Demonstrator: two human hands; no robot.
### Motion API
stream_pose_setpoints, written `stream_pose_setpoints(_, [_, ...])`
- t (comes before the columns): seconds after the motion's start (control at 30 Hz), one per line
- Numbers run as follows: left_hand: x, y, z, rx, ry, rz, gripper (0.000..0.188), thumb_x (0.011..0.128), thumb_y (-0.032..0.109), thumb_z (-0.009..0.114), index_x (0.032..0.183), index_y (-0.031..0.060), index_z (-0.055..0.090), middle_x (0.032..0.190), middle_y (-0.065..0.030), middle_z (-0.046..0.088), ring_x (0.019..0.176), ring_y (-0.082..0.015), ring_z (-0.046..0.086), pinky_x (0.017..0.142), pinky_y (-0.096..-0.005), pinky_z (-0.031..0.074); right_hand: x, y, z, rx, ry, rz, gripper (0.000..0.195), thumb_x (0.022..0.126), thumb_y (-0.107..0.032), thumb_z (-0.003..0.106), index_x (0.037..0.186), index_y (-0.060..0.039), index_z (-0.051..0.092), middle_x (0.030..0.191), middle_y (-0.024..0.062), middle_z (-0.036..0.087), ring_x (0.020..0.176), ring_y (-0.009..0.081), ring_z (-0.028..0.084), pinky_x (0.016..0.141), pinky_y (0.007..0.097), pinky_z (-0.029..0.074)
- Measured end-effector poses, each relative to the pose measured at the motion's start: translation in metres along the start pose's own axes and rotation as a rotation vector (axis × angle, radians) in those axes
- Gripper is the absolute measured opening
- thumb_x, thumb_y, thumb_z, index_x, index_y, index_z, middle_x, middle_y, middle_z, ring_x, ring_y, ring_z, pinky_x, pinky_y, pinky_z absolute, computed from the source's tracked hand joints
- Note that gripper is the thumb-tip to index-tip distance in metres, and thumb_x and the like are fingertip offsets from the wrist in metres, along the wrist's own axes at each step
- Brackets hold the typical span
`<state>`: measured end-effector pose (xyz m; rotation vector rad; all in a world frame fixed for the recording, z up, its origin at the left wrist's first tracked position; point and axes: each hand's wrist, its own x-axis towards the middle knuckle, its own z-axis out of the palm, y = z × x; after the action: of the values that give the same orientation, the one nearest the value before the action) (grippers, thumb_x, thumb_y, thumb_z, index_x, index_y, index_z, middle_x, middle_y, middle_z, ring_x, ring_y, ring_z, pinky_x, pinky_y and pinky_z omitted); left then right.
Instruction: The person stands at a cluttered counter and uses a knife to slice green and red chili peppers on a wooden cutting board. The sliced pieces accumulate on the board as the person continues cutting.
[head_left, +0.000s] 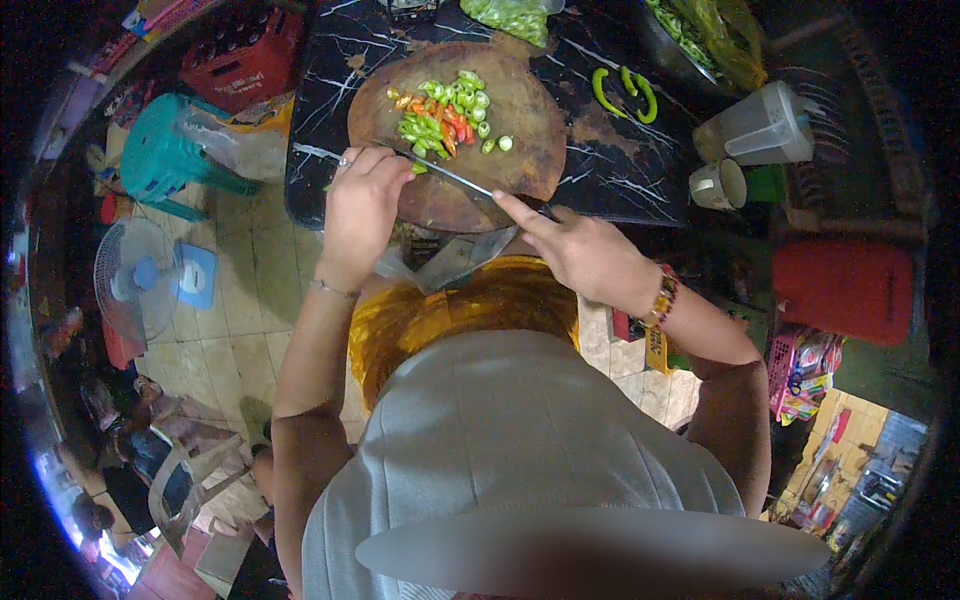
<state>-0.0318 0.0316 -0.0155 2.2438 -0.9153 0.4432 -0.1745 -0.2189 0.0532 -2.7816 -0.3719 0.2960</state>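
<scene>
A round wooden chopping board (525, 169) lies at the near edge of a black marble-patterned table. My right hand (581, 244) grips a kitchen knife (457, 178), index finger stretched along the blade's spine. At the board's left edge my left hand (364, 195) holds down a green chili pepper (418, 168), mostly hidden under the fingers, right beside the blade. Beyond the knife lies a heap of sliced chilies: green rings (465, 94), red and orange pieces (456, 122) and slanted green slices (421, 131). A few rings lie apart on the right.
Whole green chilies (645, 101) rest on the table (630, 169), right of the board. A plastic bag of green vegetables (517, 21) lies behind it. Along the right stand a clear pitcher (765, 124) and a cup (718, 184). A teal stool (161, 146) and fan (139, 276) stand left.
</scene>
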Motion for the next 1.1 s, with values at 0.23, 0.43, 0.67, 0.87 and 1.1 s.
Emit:
stream_pose_setpoints(0.23, [-0.002,-0.002,0.000,0.012,0.026,-0.016,0.009,0.083,0.010,0.076,0.089,0.0046,0.073,0.096,-0.0115,0.069,0.092,-0.0327,0.064,0.084,-0.0420,0.053,0.006,0.000,-0.015,0.056,0.034,-0.010,0.067,0.101,-0.017,0.060,0.161,-0.0215,0.033,0.088,0.0238,0.064,0.070,0.0397,0.067,0.068,0.0484,0.056])
stream_pose_setpoints(0.43, [-0.003,0.000,0.000,-0.015,0.021,-0.020,0.009,0.083,0.010,0.077,0.090,0.0044,0.073,0.096,-0.0117,0.069,0.092,-0.0332,0.064,0.085,-0.0425,0.052,-0.008,-0.011,-0.028,-0.034,-0.131,0.050,0.069,0.100,-0.016,0.062,0.162,-0.0206,0.032,0.085,0.0236,0.063,0.070,0.0391,0.067,0.068,0.0485,0.055])
stream_pose_setpoints(0.67, [-0.001,0.007,-0.006,0.087,0.041,-0.001,0.006,0.084,0.008,0.074,0.089,0.0047,0.074,0.095,-0.0111,0.069,0.092,-0.0326,0.064,0.083,-0.0420,0.053,0.017,0.004,0.006,0.169,0.047,-0.052,0.070,0.100,-0.016,0.062,0.162,-0.0219,0.031,0.086,0.0217,0.064,0.067,0.0397,0.066,0.067,0.0479,0.055])
stream_pose_setpoints(0.87, [-0.006,0.001,-0.011,0.067,0.023,-0.046,0.007,0.084,0.006,0.072,0.091,0.0055,0.073,0.096,-0.0110,0.069,0.092,-0.0333,0.064,0.085,-0.0421,0.052,-0.001,-0.004,-0.016,0.040,0.007,-0.033,0.069,0.101,-0.017,0.061,0.162,-0.0254,0.030,0.087,0.0225,0.063,0.067,0.0402,0.065,0.065,0.0482,0.055])
stream_pose_setpoints(1.1, [-0.005,-0.001,-0.008,0.072,0.034,-0.011,0.007,0.084,0.006,0.072,0.091,0.0054,0.073,0.097,-0.0111,0.070,0.092,-0.0332,0.065,0.086,-0.0414,0.052,0.006,-0.016,-0.002,-0.031,-0.053,0.016,0.069,0.102,-0.018,0.059,0.163,-0.0251,0.028,0.090,0.0249,0.064,0.070,0.0417,0.067,0.065,0.0482,0.056])
